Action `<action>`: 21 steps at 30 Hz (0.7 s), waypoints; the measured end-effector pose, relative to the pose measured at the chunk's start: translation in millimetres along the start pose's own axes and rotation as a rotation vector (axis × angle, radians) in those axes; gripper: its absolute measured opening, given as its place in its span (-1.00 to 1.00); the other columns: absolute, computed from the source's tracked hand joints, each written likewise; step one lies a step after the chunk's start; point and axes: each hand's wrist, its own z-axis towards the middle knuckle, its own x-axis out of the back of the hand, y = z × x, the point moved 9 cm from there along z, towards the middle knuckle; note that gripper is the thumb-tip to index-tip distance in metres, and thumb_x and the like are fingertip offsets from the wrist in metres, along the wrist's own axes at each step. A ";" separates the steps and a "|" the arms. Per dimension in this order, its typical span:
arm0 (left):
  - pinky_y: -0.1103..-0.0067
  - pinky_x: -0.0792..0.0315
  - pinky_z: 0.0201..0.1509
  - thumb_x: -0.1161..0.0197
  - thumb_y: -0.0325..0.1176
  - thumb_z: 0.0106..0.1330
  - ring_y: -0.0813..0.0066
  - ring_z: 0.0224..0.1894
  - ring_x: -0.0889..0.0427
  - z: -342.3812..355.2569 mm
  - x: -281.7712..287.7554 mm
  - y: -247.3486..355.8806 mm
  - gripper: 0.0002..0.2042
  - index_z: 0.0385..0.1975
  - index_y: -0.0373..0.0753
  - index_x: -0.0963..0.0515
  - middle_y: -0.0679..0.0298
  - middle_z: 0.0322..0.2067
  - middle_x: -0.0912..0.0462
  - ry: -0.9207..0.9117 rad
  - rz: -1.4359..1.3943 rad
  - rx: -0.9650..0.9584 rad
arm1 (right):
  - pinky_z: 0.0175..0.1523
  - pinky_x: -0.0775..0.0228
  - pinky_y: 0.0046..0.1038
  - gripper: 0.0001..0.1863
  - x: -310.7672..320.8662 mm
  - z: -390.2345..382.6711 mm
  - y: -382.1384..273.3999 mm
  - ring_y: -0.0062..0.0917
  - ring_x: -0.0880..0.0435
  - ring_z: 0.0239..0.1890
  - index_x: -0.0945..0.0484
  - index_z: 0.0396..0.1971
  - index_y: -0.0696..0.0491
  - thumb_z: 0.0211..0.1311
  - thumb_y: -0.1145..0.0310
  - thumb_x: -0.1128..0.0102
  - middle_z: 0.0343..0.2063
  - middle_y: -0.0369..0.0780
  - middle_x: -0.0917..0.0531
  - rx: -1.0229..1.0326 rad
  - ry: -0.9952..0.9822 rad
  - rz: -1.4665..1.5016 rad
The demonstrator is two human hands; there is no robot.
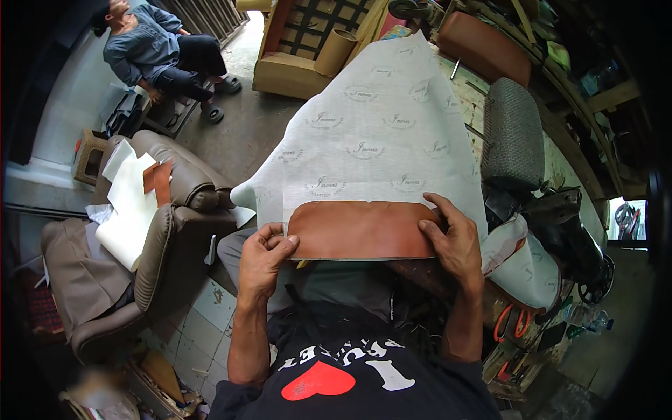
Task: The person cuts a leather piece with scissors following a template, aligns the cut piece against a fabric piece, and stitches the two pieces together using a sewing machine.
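A brown leather piece (360, 231), long with rounded upper corners, spans the space between my hands. My left hand (262, 259) pinches its left end between thumb and fingers. At the other end my right hand (456, 238) grips the edge, thumb on top and fingers partly hidden. Beyond the piece, and partly under it, spreads a large white sheet (371, 147) with grey printed marks, apparently the backing of a hide. It drapes over the work surface and narrows toward the far end.
A brown armchair (157, 259) at the left carries white sheets (129, 210) and brown scraps. Orange-handled scissors (513, 322) lie at the right, near a black machine (570, 238). A grey cushion (513, 133) and a brown one (483, 47) stand farther back. Another person (164, 52) sits far left.
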 end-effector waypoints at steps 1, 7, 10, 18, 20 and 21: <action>0.78 -0.34 -0.38 -0.42 -0.47 0.35 0.81 -0.50 -0.50 -1.3 0.8 2.4 -0.74 -0.05 -0.39 -0.55 0.40 -0.46 -0.67 0.020 0.011 -0.002 | 0.00 -0.58 -0.33 -0.47 -0.4 0.0 0.1 -0.34 -0.74 -0.19 -0.58 0.23 0.09 0.24 0.45 -0.42 -0.18 -0.04 -0.75 0.011 -0.009 0.034; 0.73 -0.49 -0.26 -0.41 -0.49 0.36 0.68 -0.37 -0.67 -7.7 29.4 -6.7 -0.68 0.03 -0.43 -0.53 0.23 -0.30 -0.78 0.036 -0.019 0.032 | -0.10 -0.59 -0.38 -0.46 -6.0 -5.0 0.1 -0.36 -0.73 -0.22 -0.56 0.25 0.13 0.26 0.41 -0.43 -0.17 -0.07 -0.71 0.025 0.002 0.054; 0.69 -0.56 -0.23 -0.38 -0.46 0.40 0.66 -0.38 -0.66 -2.9 41.6 -17.2 -0.70 0.04 -0.36 -0.51 0.29 -0.32 -0.73 0.020 -0.057 0.027 | -0.10 -0.59 -0.34 -0.48 11.4 -24.8 -18.4 -0.30 -0.72 -0.23 -0.57 0.22 0.14 0.27 0.40 -0.43 -0.16 -0.07 -0.70 0.113 0.128 -0.083; 0.07 -0.40 0.45 -0.20 -0.21 0.56 0.15 0.31 -0.56 -40.0 -4.6 -50.5 -0.67 0.20 -0.21 -0.49 0.20 0.18 -0.62 -0.041 -0.700 -0.054 | -0.11 -0.53 -0.21 -0.77 117.0 -159.4 26.2 -0.05 -0.72 -0.24 -0.64 -0.09 0.18 0.34 0.38 -0.30 -0.28 -0.01 -0.72 -0.374 0.153 -0.447; 0.10 -0.43 0.43 -0.20 -0.23 0.55 0.11 0.31 -0.57 -47.1 -32.3 -62.9 -0.64 0.24 -0.23 -0.47 0.15 0.19 -0.62 -0.102 -0.790 0.004 | -0.04 -0.53 -0.17 -0.73 125.7 -195.4 61.8 0.00 -0.71 -0.16 -0.63 -0.02 0.19 0.34 0.40 -0.28 -0.21 0.03 -0.71 -0.464 0.202 -0.458; 0.13 -0.47 0.42 -0.20 -0.25 0.55 0.06 0.30 -0.57 -50.4 -52.1 -67.9 -0.61 0.27 -0.24 -0.45 0.11 0.20 -0.62 -0.158 -0.878 0.059 | 0.05 -0.48 -0.11 -0.66 134.6 -216.7 76.1 0.05 -0.66 -0.05 -0.58 0.07 0.21 0.35 0.42 -0.25 -0.11 0.08 -0.67 -0.481 0.314 -0.627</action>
